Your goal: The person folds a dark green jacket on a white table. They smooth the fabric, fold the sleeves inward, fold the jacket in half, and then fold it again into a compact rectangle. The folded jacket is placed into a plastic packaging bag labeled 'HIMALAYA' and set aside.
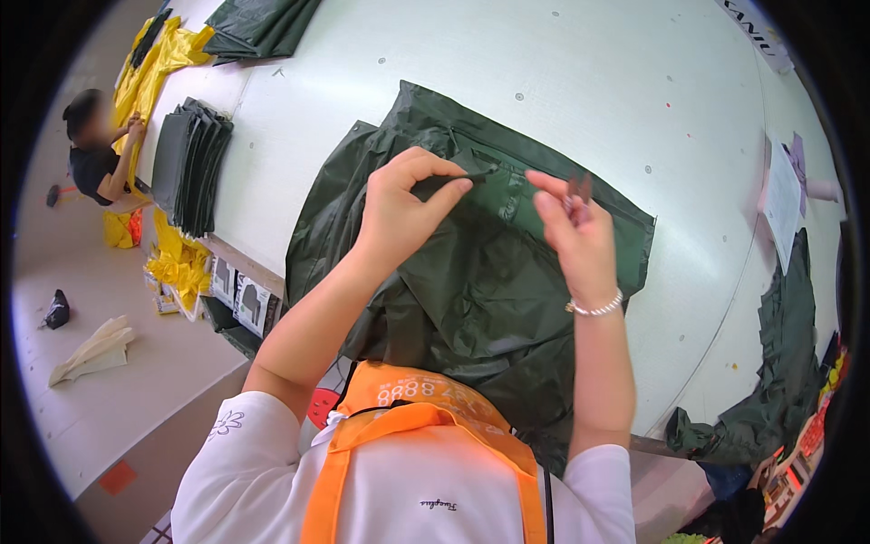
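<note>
A dark green coated-fabric garment [453,290] lies rumpled on the table in front of me, its lower part hanging toward my apron. My left hand [403,204] pinches a narrow dark strip of this fabric between thumb and forefinger, lifted a little above the rest. To the right, my right hand [580,245] is curled round small reddish-brown thread snips [578,192], blurred by motion. Its thumb and forefinger point toward the strip, apart from it. Between the hands, a lighter green panel [507,186] with a clear strip shows on the garment.
The pale table [589,82] spreads around the garment. At left stand a stack of folded dark green pieces [190,168] and yellow garments [168,54]. More green fabric [263,27] lies far left, and a green heap [770,390] at right. A person [100,150] works at far left.
</note>
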